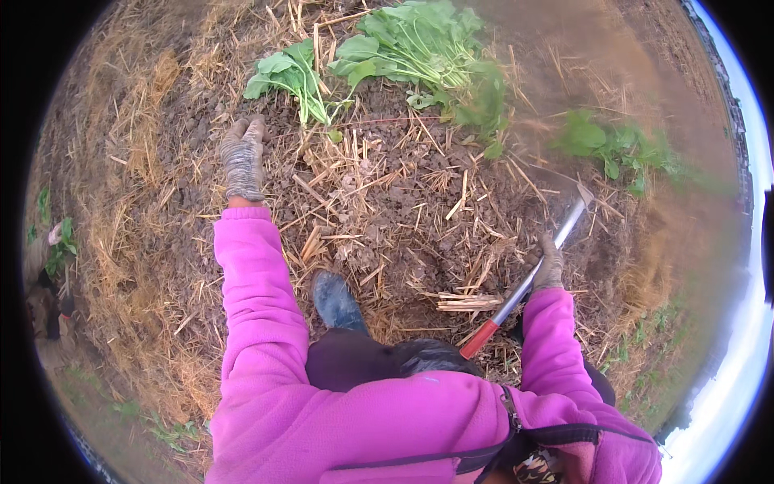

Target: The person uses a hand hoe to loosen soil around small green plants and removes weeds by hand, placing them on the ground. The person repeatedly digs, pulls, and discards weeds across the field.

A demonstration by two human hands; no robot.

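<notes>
My left hand (243, 160), in a grey knitted glove, reaches out over the soil with nothing seen in it. Just beyond its fingertips to the right lies a small bunch of leafy green plants (296, 85), stems towards me. A bigger heap of the same greens (417, 45) rests farther off. Gloved too, my right hand (549, 264) grips the metal shaft of a sickle (568, 227). Its red handle end (479, 340) points back towards my knees, and its thin blade (559, 175) extends left at the far end, near the ground.
Brown soil (399, 212) strewn with broken straw surrounds me. Leafy plants (623, 148), partly blurred, stand beyond the sickle. A thin red string (387, 120) crosses the ground ahead. My blue boot (338, 299) is planted below. At the far left edge, another person (51, 308) is partly visible.
</notes>
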